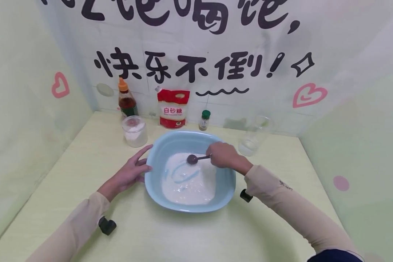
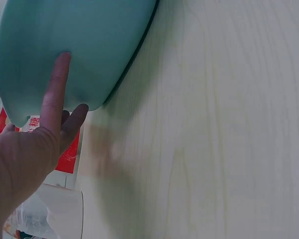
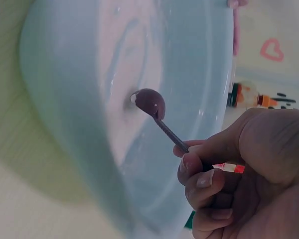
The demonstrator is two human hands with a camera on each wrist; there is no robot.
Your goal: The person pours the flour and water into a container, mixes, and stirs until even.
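Note:
A light blue basin [image 1: 155,154] stands on the table with a white layer [image 1: 186,191] spread over its bottom. Curved streaks in that layer let the blue show through. My right hand [image 1: 225,155] pinches the thin handle of a small dark brown measuring spoon [image 3: 150,102] between thumb and fingers. The round bowl of the spoon hangs over the white layer, with a bit of white at its lip. At the basin's left side, my left hand [image 1: 131,173] touches the wall with fingers extended; one straight finger [image 2: 55,94] lies along the outside in the left wrist view.
Behind the basin are a clear jar of white powder [image 1: 135,133], an orange-capped sauce bottle [image 1: 127,100], a red sugar pouch [image 1: 173,109] and a small green-capped bottle [image 1: 204,120]. A clear glass [image 1: 253,138] leans at the back right. Walls enclose the table [image 1: 183,236].

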